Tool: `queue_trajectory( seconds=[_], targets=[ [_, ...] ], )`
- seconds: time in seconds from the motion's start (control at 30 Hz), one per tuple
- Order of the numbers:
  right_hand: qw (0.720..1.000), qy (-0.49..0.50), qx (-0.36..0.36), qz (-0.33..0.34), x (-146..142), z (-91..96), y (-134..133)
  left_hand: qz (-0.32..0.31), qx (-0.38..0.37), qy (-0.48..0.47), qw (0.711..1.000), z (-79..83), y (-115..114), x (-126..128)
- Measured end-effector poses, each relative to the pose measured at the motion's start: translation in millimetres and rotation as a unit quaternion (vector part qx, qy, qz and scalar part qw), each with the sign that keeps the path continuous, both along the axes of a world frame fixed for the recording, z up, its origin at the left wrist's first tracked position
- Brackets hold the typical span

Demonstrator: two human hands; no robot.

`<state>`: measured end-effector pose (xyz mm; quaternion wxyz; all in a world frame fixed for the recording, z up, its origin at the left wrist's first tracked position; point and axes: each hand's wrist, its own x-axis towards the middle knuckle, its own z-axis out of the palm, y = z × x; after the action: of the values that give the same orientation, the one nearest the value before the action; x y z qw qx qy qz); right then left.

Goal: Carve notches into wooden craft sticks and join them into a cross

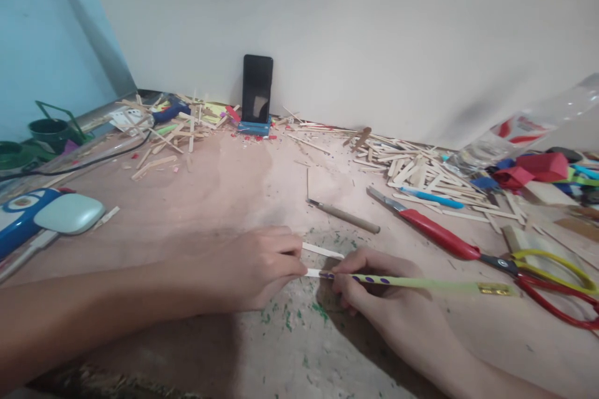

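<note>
My left hand (pixel 266 268) is closed, its fingertips pressed onto narrow wooden craft sticks low over the table. One pale craft stick (pixel 322 251) reaches out from those fingers toward my right hand, and the end of another (pixel 312 272) shows just below it. My right hand (pixel 388 293) is closed around a pale yellow-green pencil (pixel 440 285) with purple dots and a gold band. The pencil lies nearly level, its tip at the lower stick's end. Fingers hide most of both sticks.
A craft knife (pixel 346 216) and red-and-yellow scissors (pixel 440 234) lie beyond my right hand. Piled craft sticks (pixel 416 171) and a plastic bottle (pixel 519 128) are at right. A phone (pixel 257 87) stands at the wall. At left are more sticks (pixel 173 137) and a light-green case (pixel 72 213).
</note>
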<state>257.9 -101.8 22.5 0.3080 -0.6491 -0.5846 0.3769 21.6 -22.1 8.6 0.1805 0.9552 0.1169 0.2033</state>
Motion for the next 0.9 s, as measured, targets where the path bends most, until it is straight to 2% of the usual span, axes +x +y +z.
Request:
queue_trajectory(
  seconds=[0.3,0.57,0.9],
  targets=[
    [1.0,-0.011,0.023,-0.002,-2.6,4.3,-0.3,0.005,0.002,-0.009,1.0,-2.8,0.3,0.4],
    [0.999,0.002,0.035,-0.006,-0.9,-0.6,0.3,0.0,0.005,-0.001,1.0,1.2,1.0,0.0],
    [0.999,0.032,0.01,-0.011,3.2,-3.6,-1.5,0.003,0.001,-0.006,1.0,-1.4,0.8,1.6]
  ],
)
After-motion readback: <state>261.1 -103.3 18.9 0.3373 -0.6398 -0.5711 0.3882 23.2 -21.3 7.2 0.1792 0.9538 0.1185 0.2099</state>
